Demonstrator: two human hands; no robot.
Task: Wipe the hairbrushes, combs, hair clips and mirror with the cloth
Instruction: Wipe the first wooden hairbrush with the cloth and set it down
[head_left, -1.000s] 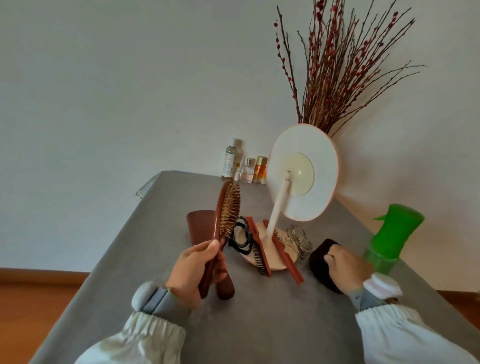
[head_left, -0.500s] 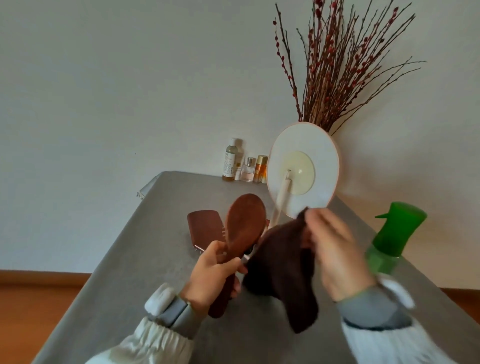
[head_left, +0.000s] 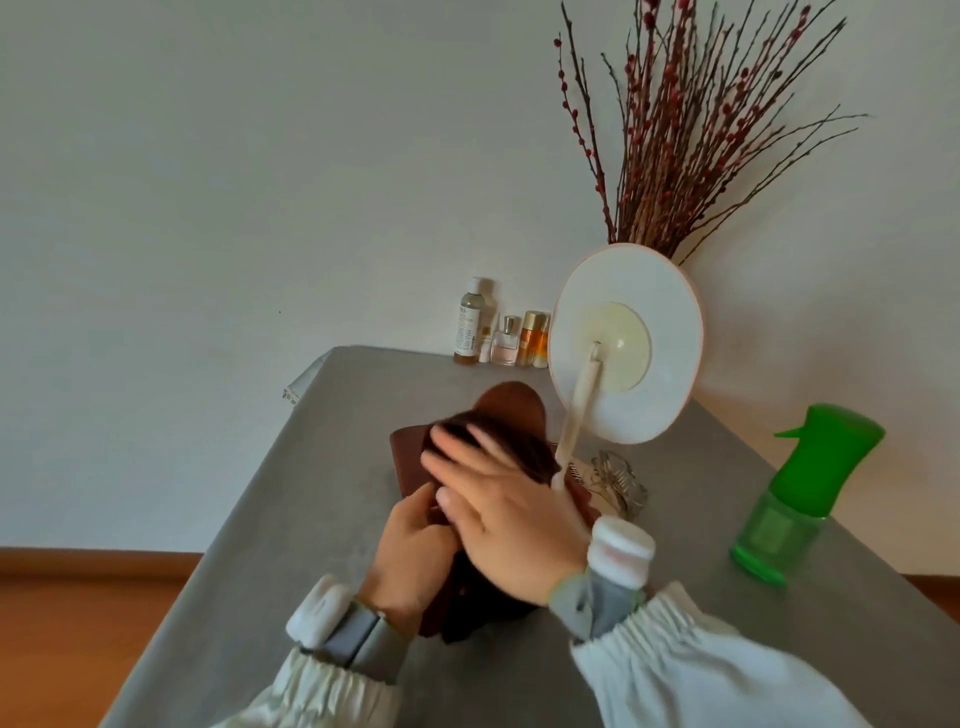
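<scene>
Two hands work one oval wooden hairbrush (head_left: 511, 402) above the grey desk (head_left: 332, 467), smooth reddish-brown back showing: left hand (head_left: 410, 558) clenched round its handle, right hand (head_left: 511, 519) flat, fingers spread, pressing the dark brown cloth (head_left: 498, 447) against the brush head.

Home dressing table: perfume bottles (head_left: 506, 340), vanity mirror (head_left: 626, 343), dried branches (head_left: 691, 130).

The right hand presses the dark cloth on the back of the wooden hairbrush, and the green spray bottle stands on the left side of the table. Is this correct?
Not quite. In the head view the spray bottle stands on the right side of the table, not the left. The rest holds: the right hand presses the cloth on the hairbrush.
</scene>
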